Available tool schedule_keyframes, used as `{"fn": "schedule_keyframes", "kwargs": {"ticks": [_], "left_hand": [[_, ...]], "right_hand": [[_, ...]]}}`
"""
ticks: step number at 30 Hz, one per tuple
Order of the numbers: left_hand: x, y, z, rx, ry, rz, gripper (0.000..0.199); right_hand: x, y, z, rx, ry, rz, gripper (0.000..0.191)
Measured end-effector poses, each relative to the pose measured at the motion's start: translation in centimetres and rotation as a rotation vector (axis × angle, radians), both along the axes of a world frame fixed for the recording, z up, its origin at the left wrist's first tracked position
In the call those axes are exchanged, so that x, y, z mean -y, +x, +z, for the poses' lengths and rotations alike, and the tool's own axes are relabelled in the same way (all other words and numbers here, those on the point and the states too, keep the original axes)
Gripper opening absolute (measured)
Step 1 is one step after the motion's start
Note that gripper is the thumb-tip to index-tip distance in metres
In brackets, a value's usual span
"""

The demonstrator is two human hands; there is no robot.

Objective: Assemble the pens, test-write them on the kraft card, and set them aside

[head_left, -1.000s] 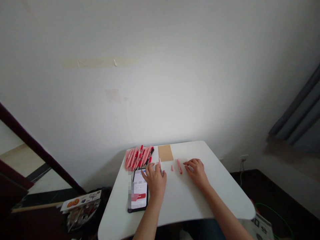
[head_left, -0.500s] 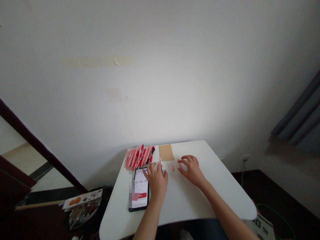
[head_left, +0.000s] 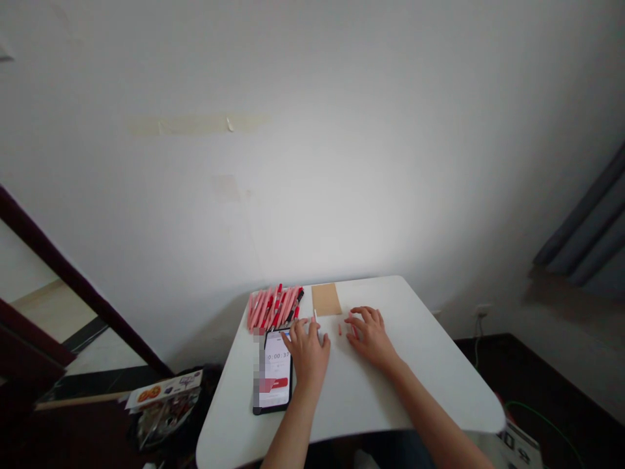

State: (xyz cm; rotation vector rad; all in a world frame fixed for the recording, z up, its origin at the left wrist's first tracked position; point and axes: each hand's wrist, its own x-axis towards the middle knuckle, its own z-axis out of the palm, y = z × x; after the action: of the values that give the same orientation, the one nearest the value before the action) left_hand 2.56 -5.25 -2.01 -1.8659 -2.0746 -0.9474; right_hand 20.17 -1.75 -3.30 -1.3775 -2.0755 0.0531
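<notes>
Since the earlier frame the right hand (head_left: 370, 340) has come left across the table (head_left: 351, 407), from beside the barrel (head_left: 354, 329) to over it; the left hand (head_left: 308, 354) has barely shifted. The barrel lies toward the table's far edge, right of the middle, with the right thumb and fingers bent loosely around it, a modest gap between their tips; whether they press on it cannot be told. The left fingers are spread and curled down beside a rod (head_left: 315, 313); their tips are partly hidden, so I cannot tell what they hold. A small piece (head_left: 340, 329) lies apart between the hands.

A slim, round barrel probably rolls, so a light pinch at its middle, thumb opposite forefinger, should serve best. The right fingertips are near the small piece and could nudge it. The left wrist should stay clear of the phone (head_left: 277, 395) by the left edge.
</notes>
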Motion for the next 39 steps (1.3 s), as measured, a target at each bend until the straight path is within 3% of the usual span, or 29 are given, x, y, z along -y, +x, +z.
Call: {"fn": "schedule_keyframes", "kwargs": {"ticks": [18,25,31,39], "left_hand": [[0.3,0.4,0.4,-0.028,-0.018,-0.116,0.018],[-0.2,0.9,0.3,-0.026,-0.019,-0.142,0.016],[-1.3,1.7,0.6,-0.084,-0.053,-0.172,0.011],[-1.4,2.6,-0.2,-0.122,0.004,-0.128,0.016]], "right_hand": [[-0.3,0.0,-0.5,-0.008,-0.002,0.023,0.025],[-0.8,0.5,-0.6,-0.241,0.141,0.067,0.021],[-1.4,1.4,-1.2,-0.403,0.157,-0.094,0.023],[-1.5,1.9,-2.1,-0.278,0.077,-0.437,0.023]]}}
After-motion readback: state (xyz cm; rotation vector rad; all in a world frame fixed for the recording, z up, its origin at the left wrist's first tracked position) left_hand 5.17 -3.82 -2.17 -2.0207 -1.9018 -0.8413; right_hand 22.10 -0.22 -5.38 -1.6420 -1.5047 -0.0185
